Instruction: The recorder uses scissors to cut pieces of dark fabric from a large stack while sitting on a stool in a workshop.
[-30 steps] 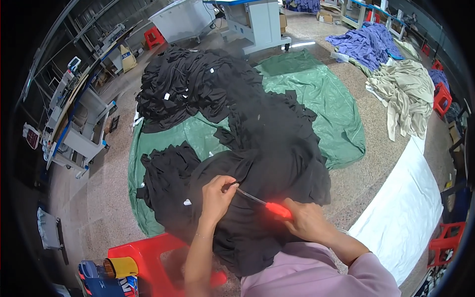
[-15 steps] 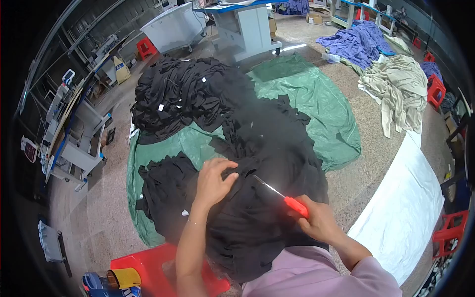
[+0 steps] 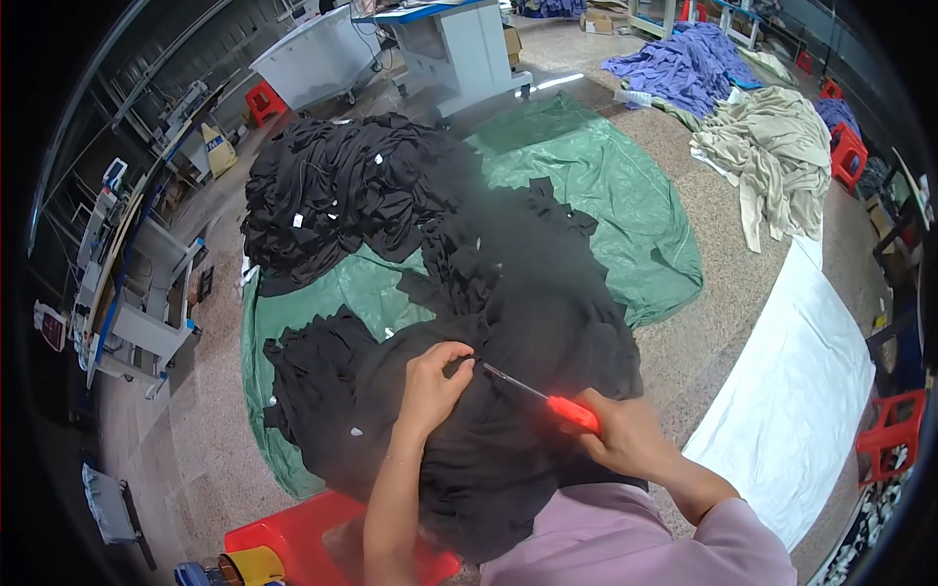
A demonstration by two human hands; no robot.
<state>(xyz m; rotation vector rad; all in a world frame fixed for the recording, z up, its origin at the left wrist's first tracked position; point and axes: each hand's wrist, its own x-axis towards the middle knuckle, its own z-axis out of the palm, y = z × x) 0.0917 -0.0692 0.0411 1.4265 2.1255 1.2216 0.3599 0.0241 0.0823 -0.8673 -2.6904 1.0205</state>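
The right hand (image 3: 620, 432) grips a red-handled tool (image 3: 574, 413) over black cloth (image 3: 479, 449), its shaft angled toward 10 o'clock, near the curled left hand (image 3: 435, 391); whether that pinches fabric, I cannot tell. A white sheet (image 3: 791, 400) lies at the tool's 3 o'clock.

Garment workshop — worktables (image 3: 454, 61), cloth heaps (image 3: 337, 186)

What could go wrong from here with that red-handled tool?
Two possible risks:
1. The right hand holds the red-handled tool with its thin metal shaft pointing toward the left hand; a slip might jab the thumb or fingers.
2. The tip is right by loosely bunched black cloth, so it might snag or pierce a fold.
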